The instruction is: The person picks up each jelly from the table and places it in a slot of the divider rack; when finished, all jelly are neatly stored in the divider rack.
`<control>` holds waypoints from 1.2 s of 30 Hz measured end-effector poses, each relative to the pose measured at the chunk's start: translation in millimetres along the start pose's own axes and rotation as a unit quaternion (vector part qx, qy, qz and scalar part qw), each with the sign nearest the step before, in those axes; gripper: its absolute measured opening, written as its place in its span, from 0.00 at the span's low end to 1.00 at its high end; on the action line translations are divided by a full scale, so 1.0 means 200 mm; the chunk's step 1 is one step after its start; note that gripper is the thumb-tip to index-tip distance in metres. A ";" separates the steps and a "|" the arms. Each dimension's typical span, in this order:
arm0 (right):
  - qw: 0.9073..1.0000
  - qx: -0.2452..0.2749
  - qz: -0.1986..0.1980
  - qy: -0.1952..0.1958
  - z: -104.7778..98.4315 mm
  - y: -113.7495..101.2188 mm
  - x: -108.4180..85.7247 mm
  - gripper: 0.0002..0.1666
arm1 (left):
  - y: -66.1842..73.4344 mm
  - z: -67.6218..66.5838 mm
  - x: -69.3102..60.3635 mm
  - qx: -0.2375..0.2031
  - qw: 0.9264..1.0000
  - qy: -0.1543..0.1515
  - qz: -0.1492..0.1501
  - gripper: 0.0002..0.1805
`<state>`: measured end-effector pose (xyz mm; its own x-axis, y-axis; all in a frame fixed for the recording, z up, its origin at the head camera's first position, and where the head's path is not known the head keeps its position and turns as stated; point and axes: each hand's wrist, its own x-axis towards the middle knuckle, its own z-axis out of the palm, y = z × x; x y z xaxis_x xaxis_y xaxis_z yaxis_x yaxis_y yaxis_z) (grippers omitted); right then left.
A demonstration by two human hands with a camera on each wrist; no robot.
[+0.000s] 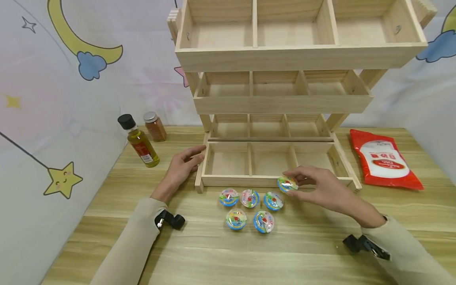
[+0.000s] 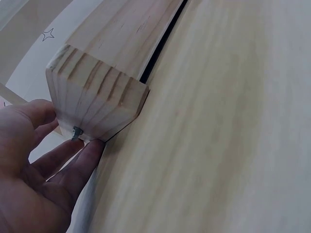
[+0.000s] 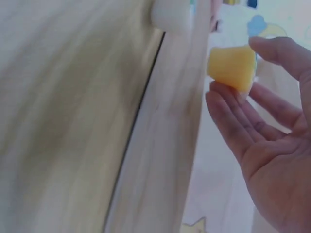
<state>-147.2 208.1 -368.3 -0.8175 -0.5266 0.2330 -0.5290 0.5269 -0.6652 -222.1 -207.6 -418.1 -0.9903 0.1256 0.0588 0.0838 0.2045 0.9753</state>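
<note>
My right hand (image 1: 322, 188) pinches a jelly cup (image 1: 287, 184) between thumb and fingers, at the front board of the lowest tier of a wooden shelf (image 1: 231, 181). In the right wrist view this cup (image 3: 232, 65) shows a yellow body, held off the table. My left hand (image 1: 182, 168) touches the left side of the shelf; the left wrist view shows its fingers against the end of a wooden rail (image 2: 97, 92). Several more jelly cups with printed lids, such as one pink-lidded cup (image 1: 228, 197) and one yellow-lidded cup (image 1: 236, 219), sit in two rows before the shelf.
An oil bottle (image 1: 142, 146) and a spice jar (image 1: 155, 126) stand left of the shelf. A red and white bag (image 1: 384, 160) lies to its right. The upper tiers (image 1: 299, 59) overhang the lowest one, each split into three compartments.
</note>
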 end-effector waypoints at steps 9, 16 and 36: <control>0.999 0.031 -0.015 0.002 0.00 -0.04 0.17 0.23 | 0.00 0.00 0.01 0.004 1.000 -0.001 -0.002 0.24; 0.998 0.051 0.018 -0.012 0.02 -0.07 0.30 0.25 | 0.00 0.01 0.02 0.004 1.000 0.001 -0.005 0.24; 0.993 0.094 0.044 -0.048 0.14 -0.13 0.64 0.30 | -0.01 -0.01 0.01 -0.008 1.000 -0.007 -0.007 0.24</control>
<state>-232.3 108.2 -340.2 -0.8290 -0.5492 0.1057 -0.3968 0.4443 -0.8032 -223.4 -209.2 -419.3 -0.9898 0.1358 0.0419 0.0676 0.1907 0.9793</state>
